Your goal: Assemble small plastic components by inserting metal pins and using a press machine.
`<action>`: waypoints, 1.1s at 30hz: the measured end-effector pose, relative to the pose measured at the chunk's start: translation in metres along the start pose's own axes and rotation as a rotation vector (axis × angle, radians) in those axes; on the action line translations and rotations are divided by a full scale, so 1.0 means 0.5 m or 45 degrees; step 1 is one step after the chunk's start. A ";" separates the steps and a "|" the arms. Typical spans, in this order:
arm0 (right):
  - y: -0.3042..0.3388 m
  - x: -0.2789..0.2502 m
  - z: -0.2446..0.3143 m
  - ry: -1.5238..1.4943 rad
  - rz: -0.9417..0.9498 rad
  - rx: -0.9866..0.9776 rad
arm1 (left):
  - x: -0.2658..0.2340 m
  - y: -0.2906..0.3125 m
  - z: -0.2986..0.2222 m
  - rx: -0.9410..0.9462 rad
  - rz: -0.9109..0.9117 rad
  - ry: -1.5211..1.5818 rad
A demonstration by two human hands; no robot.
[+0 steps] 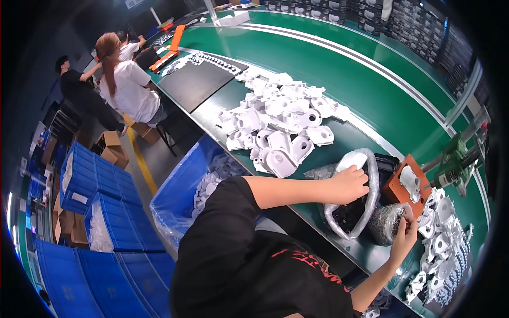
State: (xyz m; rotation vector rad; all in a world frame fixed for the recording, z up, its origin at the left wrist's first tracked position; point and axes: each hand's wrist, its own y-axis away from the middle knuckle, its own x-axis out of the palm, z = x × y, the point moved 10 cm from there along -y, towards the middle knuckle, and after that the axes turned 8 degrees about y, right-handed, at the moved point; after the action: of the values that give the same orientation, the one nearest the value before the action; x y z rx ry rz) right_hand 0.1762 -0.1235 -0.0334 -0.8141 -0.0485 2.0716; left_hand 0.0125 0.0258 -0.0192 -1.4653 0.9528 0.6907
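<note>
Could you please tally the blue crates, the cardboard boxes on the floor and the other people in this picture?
Blue crates: at least 5, with more cut off at the rim
Cardboard boxes: 3
Other people: 3
Total: at least 11

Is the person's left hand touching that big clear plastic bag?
Touching. The head view shows the left hand resting on the rim of the clear plastic bag, fingers curled over its edge, with no gap between them.
</note>
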 end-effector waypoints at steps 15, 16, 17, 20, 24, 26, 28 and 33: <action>0.004 -0.003 0.005 -0.017 -0.011 -0.003 | -0.058 -0.032 0.048 -0.259 0.042 0.290; 0.003 -0.001 0.006 -0.027 -0.006 -0.003 | -0.056 -0.032 0.053 -0.261 0.042 0.290; 0.001 0.002 0.008 -0.038 0.000 -0.004 | -0.051 -0.031 0.064 -0.285 0.016 0.385; -0.001 -0.001 0.012 -0.012 -0.012 -0.015 | -0.050 -0.041 0.078 -0.352 0.004 0.628; 0.009 -0.026 -0.011 0.004 -0.083 -0.030 | -0.006 -0.069 0.075 -0.670 0.193 1.258; 0.010 -0.027 0.010 0.047 -0.075 -0.024 | 0.007 -0.085 0.085 -0.699 0.126 1.363; 0.009 -0.033 0.031 0.128 -0.098 -0.096 | 0.010 -0.111 0.094 -0.623 0.031 1.509; -0.004 -0.023 0.067 0.167 -0.146 -0.231 | 0.040 -0.181 0.137 -0.767 -0.043 1.754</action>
State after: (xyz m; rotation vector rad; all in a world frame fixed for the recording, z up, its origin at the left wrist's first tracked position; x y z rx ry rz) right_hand 0.1634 -0.1222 -0.0004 -1.0324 -0.2092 1.9213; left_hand 0.1083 0.0870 0.0001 -2.5430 1.8058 -0.2320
